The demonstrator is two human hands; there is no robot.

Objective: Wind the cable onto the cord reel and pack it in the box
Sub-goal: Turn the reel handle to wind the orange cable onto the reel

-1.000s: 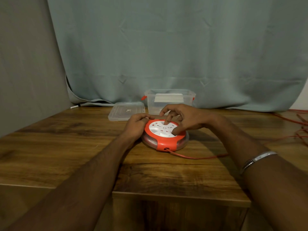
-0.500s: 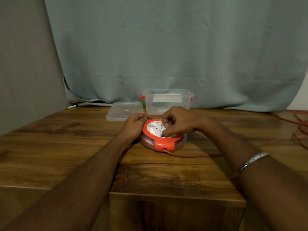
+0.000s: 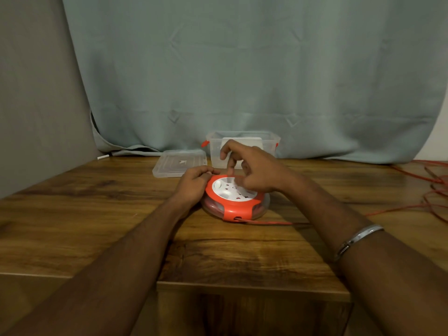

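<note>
A round orange cord reel (image 3: 236, 208) with a white socket face lies flat on the wooden table (image 3: 97, 214). My left hand (image 3: 194, 184) grips its left rim. My right hand (image 3: 252, 169) hovers over the white face, fingers spread and lifted, a fingertip touching down near the far side. A red cable (image 3: 274, 223) leaves the reel's front slot and runs right to loose loops (image 3: 434, 190) at the table's right edge. Behind the reel stands a clear plastic box (image 3: 269, 144) with red clips, open on top.
The box's clear lid (image 3: 174, 163) lies flat to the left of the box. A grey-green curtain (image 3: 242, 81) hangs behind the table, a grey wall on the left. The table's front edge steps down near me.
My right hand has turned on the reel's face and its fingers have lifted and spread. The reel's white face has rotated. My left hand stays on the rim.
</note>
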